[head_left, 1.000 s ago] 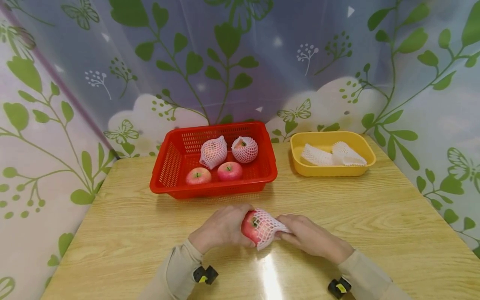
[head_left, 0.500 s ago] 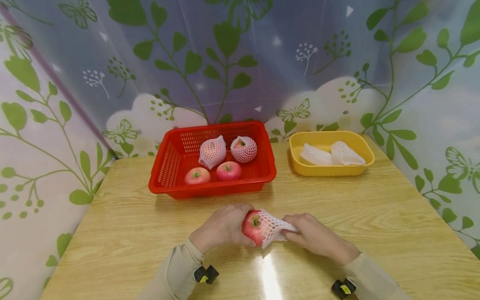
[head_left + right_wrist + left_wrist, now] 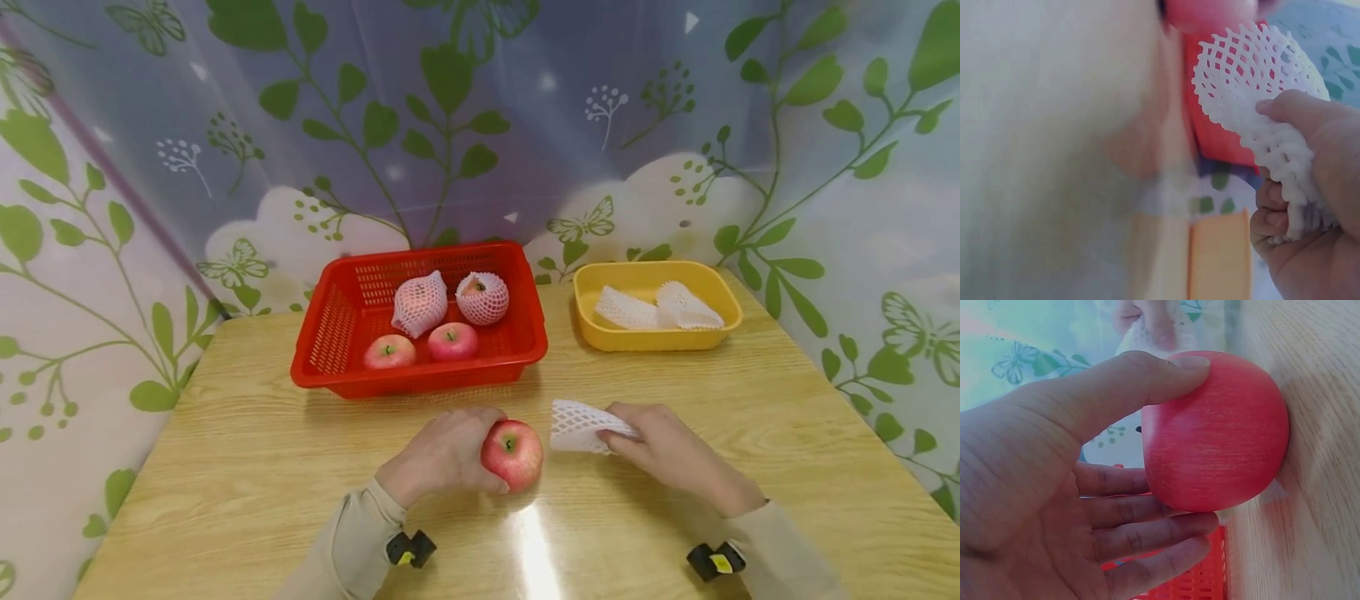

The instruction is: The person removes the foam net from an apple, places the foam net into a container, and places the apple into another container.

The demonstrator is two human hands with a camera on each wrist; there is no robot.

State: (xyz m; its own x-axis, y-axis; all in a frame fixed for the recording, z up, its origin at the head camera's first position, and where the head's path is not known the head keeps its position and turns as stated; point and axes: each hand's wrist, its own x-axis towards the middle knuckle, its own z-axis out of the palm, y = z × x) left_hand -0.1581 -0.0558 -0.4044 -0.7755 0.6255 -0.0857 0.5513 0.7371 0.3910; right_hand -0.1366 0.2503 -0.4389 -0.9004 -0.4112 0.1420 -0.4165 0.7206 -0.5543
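Note:
A bare red apple (image 3: 517,457) sits on the table, its stem facing up in the head view. My left hand (image 3: 447,454) grips it from the left, the thumb on one side and the fingers on the other; the left wrist view shows the apple (image 3: 1222,437) close up. To the right, my right hand (image 3: 663,442) pinches a white foam net sleeve (image 3: 581,427), which is apart from the apple. The right wrist view shows the sleeve (image 3: 1247,75) with its mesh mouth spread and its other end bunched in the fingers.
Behind the hands stands a red basket (image 3: 420,385) with two bare apples (image 3: 453,342) in front and two netted apples (image 3: 482,298) behind. A yellow tray (image 3: 660,340) at the back right holds white foam nets (image 3: 686,307). A patterned curtain (image 3: 555,125) closes off the table's back.
The foam net has come off the apple, drawn to the right by my right hand. My left hand still holds the apple in nearly the same place.

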